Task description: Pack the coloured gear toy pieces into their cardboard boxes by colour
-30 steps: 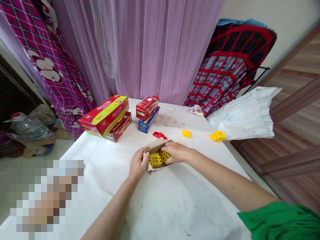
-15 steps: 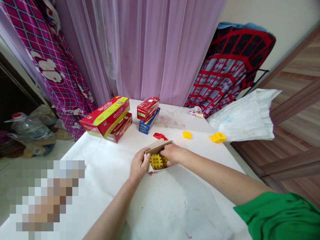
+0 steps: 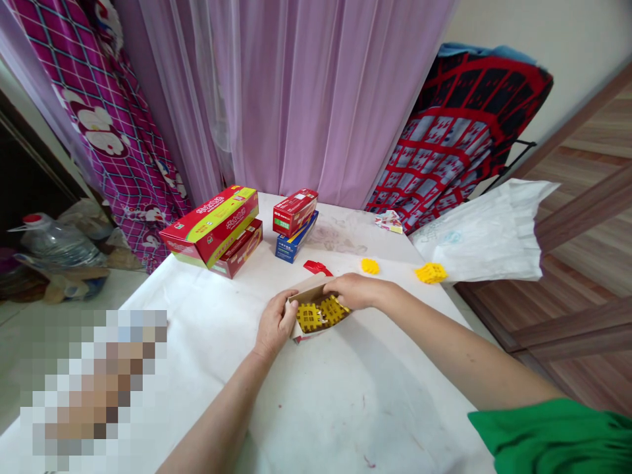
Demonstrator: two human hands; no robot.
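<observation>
An open cardboard box lies on the white-covered table, its opening facing me. Yellow notched plastic pieces sit inside it, side by side. My left hand grips the box's left edge, thumb over the rim. At the right end of the opening is my right hand, its fingers bent over the edge beside a yellow piece; whether they pinch it is hidden. Just behind the box lies a red plastic piece. Farther right are a yellow piece and a stack of yellow pieces.
Back left, a large red and yellow box rests on a smaller red box. Near it, a red box stands on a blue box. A white bag hangs at the table's right edge.
My right hand has drawn back slightly up and right from inside the box, uncovering more of the right yellow pieces. My left hand keeps its hold.
</observation>
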